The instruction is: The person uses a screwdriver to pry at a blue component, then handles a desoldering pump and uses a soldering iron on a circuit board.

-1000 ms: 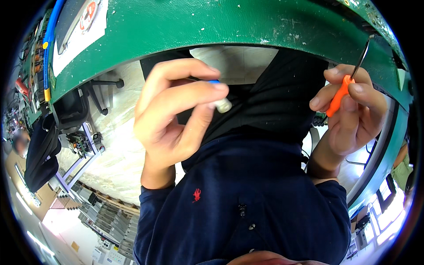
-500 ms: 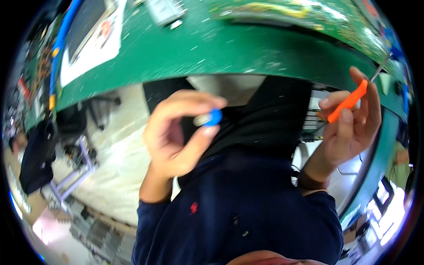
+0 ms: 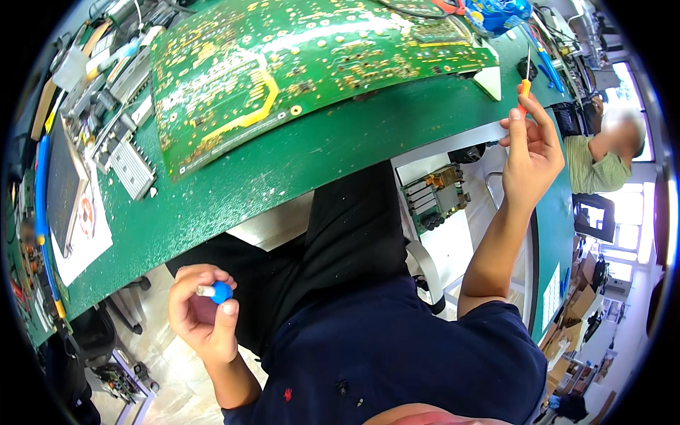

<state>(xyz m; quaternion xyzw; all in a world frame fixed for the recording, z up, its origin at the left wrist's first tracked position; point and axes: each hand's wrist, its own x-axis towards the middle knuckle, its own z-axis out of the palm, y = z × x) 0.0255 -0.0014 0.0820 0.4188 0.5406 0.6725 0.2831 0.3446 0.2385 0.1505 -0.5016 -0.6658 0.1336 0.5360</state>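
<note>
My left hand (image 3: 202,327) is held over my lap, its thumb and fingers closed around a small round blue piece (image 3: 222,292) with a pale stub sticking out of it. Its exact kind is not clear. At the right, near the bench edge, my right hand (image 3: 533,164) is raised and grips an orange-handled screwdriver (image 3: 524,93) between thumb and fingers, the thin metal shaft pointing away from me. A large green circuit board (image 3: 304,74) lies on the green bench (image 3: 234,205) beyond both hands.
Left of the board lie a grey finned heat sink (image 3: 131,170), a dark flat panel (image 3: 65,184) on white paper and assorted parts. A blue plastic packet (image 3: 496,15) is at the far right. Another person in a green shirt (image 3: 598,164) sits further right. A smaller circuit assembly (image 3: 435,198) is below the bench.
The view has turned, bringing more of the board into sight. My hands appear farther apart, and the screwdriver now points more upright. Both hands keep their hold.
</note>
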